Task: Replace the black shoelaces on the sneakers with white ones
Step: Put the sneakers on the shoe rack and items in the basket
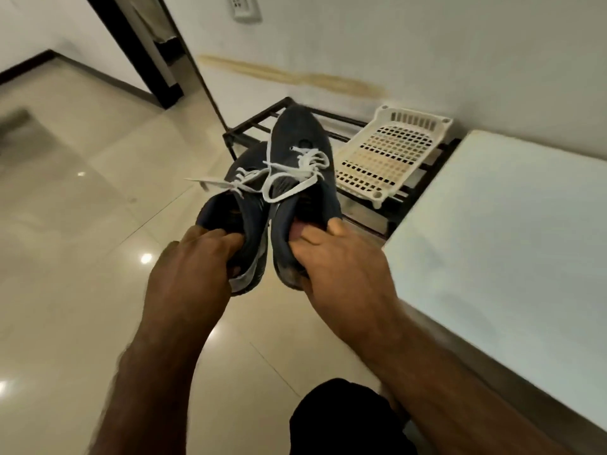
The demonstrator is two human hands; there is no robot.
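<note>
Left hand [193, 267] curled round heel of left dark sneaker [236, 211], right hand [341, 257] gripping heel of right dark sneaker [302, 159], fingers tucked inside collar, both shoes held aloft side by side, white laces [289, 172] threaded, black shoe rack [253, 129] and cream plastic basket [391, 149] beyond, tiled floor [82, 241] below.

The left hand [193, 264] covers the heel of the left sneaker [236, 205], and the right hand [341, 257] hides the right sneaker's [300, 159] heel. Motion blur smears the white laces [279, 172]. The picture's right edge cuts off the bed [512, 224].
</note>
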